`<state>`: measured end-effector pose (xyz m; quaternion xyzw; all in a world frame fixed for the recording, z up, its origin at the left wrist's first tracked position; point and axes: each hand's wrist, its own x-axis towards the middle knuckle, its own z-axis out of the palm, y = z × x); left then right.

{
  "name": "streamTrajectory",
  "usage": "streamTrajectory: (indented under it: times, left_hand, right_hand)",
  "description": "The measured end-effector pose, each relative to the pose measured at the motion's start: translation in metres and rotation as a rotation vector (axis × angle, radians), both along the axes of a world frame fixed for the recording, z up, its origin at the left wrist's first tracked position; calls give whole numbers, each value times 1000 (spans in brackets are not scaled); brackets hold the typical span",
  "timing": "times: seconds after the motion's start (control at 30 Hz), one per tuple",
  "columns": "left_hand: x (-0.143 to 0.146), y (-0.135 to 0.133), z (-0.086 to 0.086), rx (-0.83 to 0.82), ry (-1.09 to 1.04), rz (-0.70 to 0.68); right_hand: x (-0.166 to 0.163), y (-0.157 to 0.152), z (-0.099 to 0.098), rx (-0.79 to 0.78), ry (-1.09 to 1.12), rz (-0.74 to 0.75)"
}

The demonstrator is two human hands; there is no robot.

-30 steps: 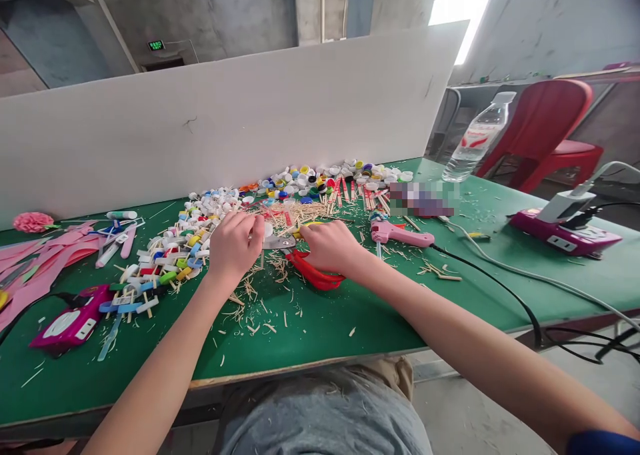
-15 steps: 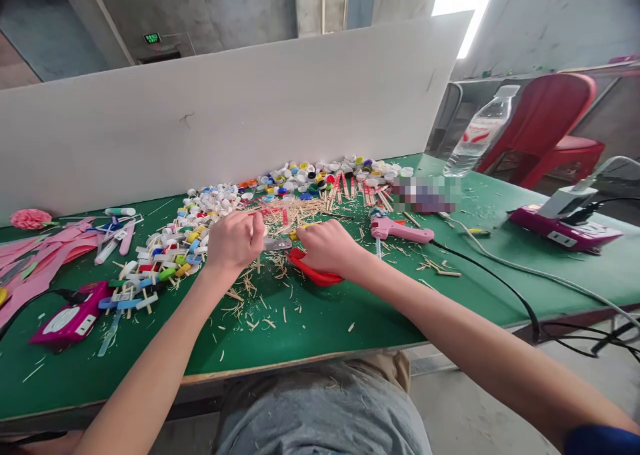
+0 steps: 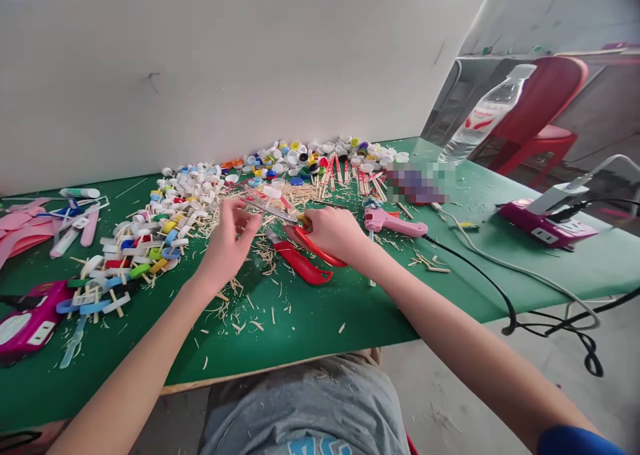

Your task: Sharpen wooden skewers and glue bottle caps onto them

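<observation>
My right hand [image 3: 333, 232] grips a pair of scissors [image 3: 317, 245] by the orange-red handles, their metal blades pointing left over the table. My left hand [image 3: 231, 238] is beside the blade tips, its thumb and fingers apart with nothing visible between them. Just below the scissors a red-handled cutter knife [image 3: 303, 262] lies on the green table [image 3: 300, 328]. Thin wooden sticks [image 3: 305, 195] and shavings are scattered behind and around both hands.
Bottle caps [image 3: 185, 195] in many colours lie heaped left and behind. A pink glue gun [image 3: 397, 223] with a black cord rests to the right. Purple power strips [image 3: 545, 222] sit at both sides. A water bottle [image 3: 487, 118] stands back right, before a white panel [image 3: 225, 75].
My left hand has loosened from a fist and opened. The scissors now show clearly in my right hand, and the red knife below them is uncovered. The view has tipped down.
</observation>
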<state>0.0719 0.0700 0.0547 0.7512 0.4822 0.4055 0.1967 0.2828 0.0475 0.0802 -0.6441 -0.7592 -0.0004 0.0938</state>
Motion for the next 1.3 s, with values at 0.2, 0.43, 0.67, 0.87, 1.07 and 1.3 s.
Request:
streamTrajectory:
  times: [0.2,0.43,0.67,0.87,1.07,1.3]
  left_hand:
    - [13,-4,-3,-47,88,-65]
    - [14,-8,5,-23,105,-123]
    - [5,-6,9,-316,36,-284]
    - [5,-6,11,-375,46,-284]
    - [-2,6,10,-352,-43,-143]
    - [5,22,36,341,345,59]
  right_hand:
    - [0,-4,3,-86,104,18]
    - [2,-7,4,-102,248,125]
    - [0,-2,5,-131,289,101]
    - [1,8,5,-136,265,151]
    - [5,16,-2,-64,209,166]
    - [4,24,-16,17,98,224]
